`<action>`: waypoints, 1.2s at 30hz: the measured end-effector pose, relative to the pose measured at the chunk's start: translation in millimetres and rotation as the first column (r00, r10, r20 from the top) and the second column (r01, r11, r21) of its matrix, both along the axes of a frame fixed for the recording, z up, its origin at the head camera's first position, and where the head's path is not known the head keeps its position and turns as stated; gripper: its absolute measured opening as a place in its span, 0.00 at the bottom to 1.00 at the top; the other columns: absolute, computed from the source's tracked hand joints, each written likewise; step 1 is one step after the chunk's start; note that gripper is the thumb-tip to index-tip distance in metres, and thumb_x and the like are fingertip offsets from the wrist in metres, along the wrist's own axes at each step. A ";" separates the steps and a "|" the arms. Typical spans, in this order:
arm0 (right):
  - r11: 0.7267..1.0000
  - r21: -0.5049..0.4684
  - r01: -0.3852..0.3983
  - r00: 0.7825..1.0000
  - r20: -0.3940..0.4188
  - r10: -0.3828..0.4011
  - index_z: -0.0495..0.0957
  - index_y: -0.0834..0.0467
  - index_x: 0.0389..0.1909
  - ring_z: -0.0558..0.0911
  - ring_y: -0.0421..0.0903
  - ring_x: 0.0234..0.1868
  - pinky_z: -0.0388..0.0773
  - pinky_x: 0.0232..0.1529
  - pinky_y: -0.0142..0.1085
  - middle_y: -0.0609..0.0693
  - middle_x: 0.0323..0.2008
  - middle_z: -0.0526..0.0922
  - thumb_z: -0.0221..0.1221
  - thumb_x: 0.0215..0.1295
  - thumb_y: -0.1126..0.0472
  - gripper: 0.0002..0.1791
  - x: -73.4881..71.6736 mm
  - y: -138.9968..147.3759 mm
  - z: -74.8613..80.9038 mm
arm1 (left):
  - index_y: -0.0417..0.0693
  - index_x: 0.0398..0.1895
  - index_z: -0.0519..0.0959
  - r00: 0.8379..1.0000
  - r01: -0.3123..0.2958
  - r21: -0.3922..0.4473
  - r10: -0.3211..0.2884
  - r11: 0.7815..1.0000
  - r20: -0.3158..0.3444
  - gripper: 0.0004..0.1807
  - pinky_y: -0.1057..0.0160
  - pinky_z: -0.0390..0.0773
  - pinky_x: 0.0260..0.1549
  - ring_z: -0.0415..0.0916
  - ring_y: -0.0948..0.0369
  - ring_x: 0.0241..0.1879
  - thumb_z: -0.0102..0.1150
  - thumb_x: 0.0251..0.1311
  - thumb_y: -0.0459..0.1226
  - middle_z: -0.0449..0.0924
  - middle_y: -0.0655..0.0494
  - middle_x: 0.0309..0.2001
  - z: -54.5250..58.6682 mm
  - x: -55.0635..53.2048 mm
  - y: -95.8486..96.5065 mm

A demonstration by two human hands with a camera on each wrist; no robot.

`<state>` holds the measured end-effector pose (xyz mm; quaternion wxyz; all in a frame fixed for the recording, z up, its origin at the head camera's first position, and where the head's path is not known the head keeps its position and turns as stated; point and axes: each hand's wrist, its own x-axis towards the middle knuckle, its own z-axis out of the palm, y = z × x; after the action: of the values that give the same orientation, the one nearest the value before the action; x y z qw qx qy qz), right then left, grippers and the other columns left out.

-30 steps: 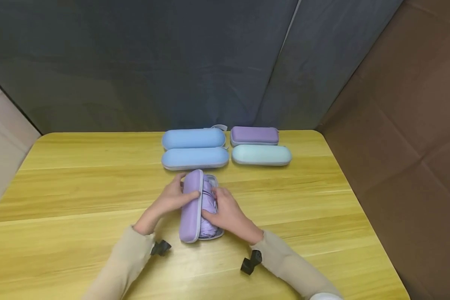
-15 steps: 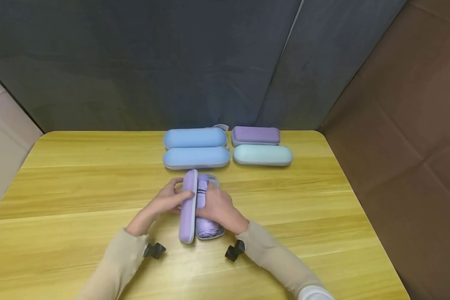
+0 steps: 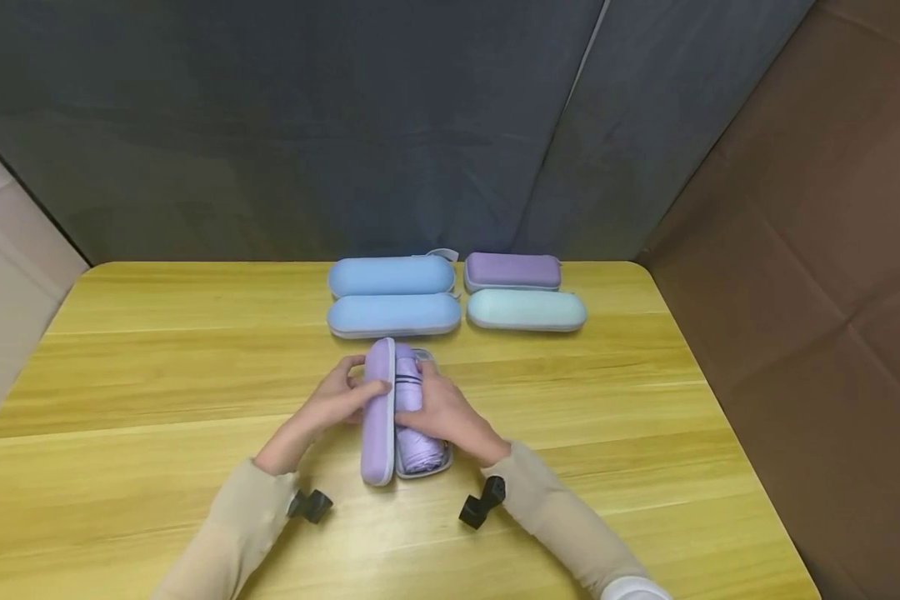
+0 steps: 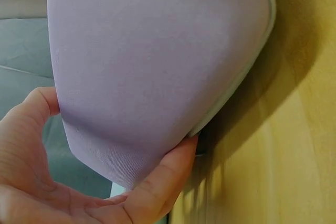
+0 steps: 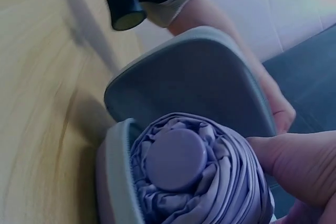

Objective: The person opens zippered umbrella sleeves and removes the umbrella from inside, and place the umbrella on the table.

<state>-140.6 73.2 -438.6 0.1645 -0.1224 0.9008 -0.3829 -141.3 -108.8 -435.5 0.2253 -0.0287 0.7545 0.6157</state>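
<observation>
A lilac zip case (image 3: 377, 425) lies unzipped near the middle of the table, its lid standing up on the left. My left hand (image 3: 336, 397) holds that lid from outside, thumb on its edge; the left wrist view shows the smooth lilac shell (image 4: 152, 51) between thumb and fingers. Inside the case rests a folded lilac umbrella (image 3: 422, 450) with dark bands; its round end cap (image 5: 176, 160) shows in the right wrist view. My right hand (image 3: 450, 410) grips the umbrella, thumb across its near side, the fingers partly hidden between it and the case wall (image 5: 118, 169).
Behind the case lie two blue cases (image 3: 392, 276), one in front of the other. To their right are a purple case (image 3: 512, 271) and a mint case (image 3: 527, 309). A dark cloth wall (image 3: 307, 133) rises at the table's (image 3: 157, 375) back edge.
The lid has swung left and upright, uncovering more of the umbrella. My right hand has reached farther in around the umbrella, then shifted slightly back to the right.
</observation>
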 end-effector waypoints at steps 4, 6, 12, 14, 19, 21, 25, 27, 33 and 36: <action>0.997 -0.073 0.027 0.999 0.023 -0.025 0.55 0.65 0.65 0.79 0.51 0.39 0.78 0.37 0.37 0.62 0.46 0.76 0.68 0.48 0.59 0.45 -0.9 3.7 5.3 | 0.33 0.70 0.46 1.000 -0.016 -0.008 0.016 1.000 0.003 0.44 0.54 0.81 0.38 0.77 0.55 0.37 0.58 0.58 0.42 0.74 0.36 0.44 1.2 1.1 -1.7; 0.994 -0.105 0.033 0.999 0.020 -0.032 0.55 0.65 0.65 0.79 0.52 0.38 0.79 0.37 0.38 0.62 0.46 0.76 0.67 0.48 0.61 0.44 -1.1 7.5 9.5 | 0.33 0.70 0.45 1.000 -0.023 -0.005 0.023 1.000 0.004 0.44 0.54 0.81 0.38 0.77 0.55 0.36 0.58 0.58 0.42 0.73 0.35 0.45 2.6 1.9 -4.1; 0.984 -0.165 0.066 0.998 0.003 -0.066 0.57 0.65 0.64 0.79 0.52 0.38 0.79 0.34 0.38 0.63 0.47 0.76 0.66 0.48 0.63 0.42 -0.9 28.5 20.3 | 0.33 0.70 0.45 0.999 -0.049 -0.025 0.048 0.998 -0.018 0.44 0.58 0.81 0.34 0.77 0.59 0.33 0.57 0.58 0.42 0.74 0.38 0.42 7.8 5.9 -21.2; 0.981 -0.171 0.089 0.996 0.006 -0.089 0.57 0.65 0.64 0.79 0.52 0.37 0.79 0.34 0.38 0.62 0.47 0.76 0.66 0.48 0.63 0.42 -0.5 38.5 21.1 | 0.32 0.70 0.45 0.998 -0.058 -0.057 0.056 0.997 -0.031 0.44 0.60 0.80 0.33 0.76 0.60 0.34 0.57 0.58 0.42 0.74 0.37 0.43 9.4 8.9 -30.3; 0.972 -0.164 0.169 0.986 0.016 -0.169 0.57 0.64 0.64 0.79 0.52 0.37 0.80 0.34 0.40 0.62 0.47 0.76 0.66 0.48 0.64 0.42 0.8 68.7 18.5 | 0.29 0.70 0.45 0.996 -0.089 -0.177 0.081 0.980 -0.049 0.46 0.64 0.79 0.34 0.75 0.60 0.38 0.56 0.59 0.46 0.70 0.30 0.52 12.6 21.2 -58.7; 0.967 -0.146 0.207 0.978 0.011 -0.208 0.57 0.64 0.64 0.79 0.52 0.37 0.80 0.34 0.40 0.63 0.46 0.76 0.66 0.47 0.63 0.42 1.4 82.5 17.4 | 0.28 0.69 0.46 0.994 -0.106 -0.225 0.095 0.969 -0.057 0.45 0.65 0.79 0.33 0.75 0.61 0.37 0.55 0.60 0.47 0.69 0.30 0.51 13.8 27.1 -72.7; 0.959 -0.095 0.269 0.962 -0.019 -0.271 0.58 0.64 0.64 0.79 0.52 0.34 0.79 0.33 0.40 0.62 0.42 0.77 0.66 0.47 0.62 0.42 4.2 111.9 15.0 | 0.25 0.67 0.50 0.990 -0.138 -0.301 0.119 0.944 -0.081 0.43 0.67 0.78 0.31 0.74 0.65 0.33 0.53 0.62 0.49 0.70 0.32 0.48 16.0 38.2 -104.6; 0.954 -0.077 0.290 0.956 -0.031 -0.293 0.58 0.64 0.64 0.78 0.52 0.34 0.79 0.32 0.40 0.62 0.40 0.77 0.65 0.48 0.61 0.42 6.0 127.4 13.3 | 0.24 0.67 0.50 0.990 -0.139 -0.338 0.119 0.931 -0.081 0.44 0.67 0.78 0.30 0.73 0.66 0.32 0.51 0.63 0.50 0.69 0.29 0.50 17.5 42.7 -122.9; 0.938 -0.025 0.345 0.934 -0.089 -0.346 0.59 0.68 0.63 0.78 0.54 0.35 0.78 0.32 0.41 0.66 0.40 0.76 0.64 0.50 0.62 0.39 12.6 170.1 10.0 | 0.23 0.67 0.47 0.989 -0.146 -0.455 0.139 0.878 -0.050 0.47 0.66 0.76 0.27 0.71 0.69 0.32 0.48 0.63 0.55 0.60 0.21 0.57 22.9 53.1 -178.9; 0.927 0.007 0.375 0.923 -0.097 -0.372 0.59 0.69 0.63 0.78 0.56 0.37 0.78 0.34 0.43 0.68 0.43 0.76 0.63 0.51 0.62 0.39 17.1 188.6 10.5 | 0.22 0.67 0.45 0.987 -0.154 -0.489 0.160 0.859 -0.030 0.49 0.66 0.76 0.26 0.70 0.70 0.30 0.48 0.63 0.55 0.59 0.19 0.56 25.9 57.6 -203.1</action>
<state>-123.6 261.8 -428.0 0.0476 0.0358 0.9192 -0.3894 -83.7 -312.0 -409.5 0.1645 -0.1497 0.8795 0.4208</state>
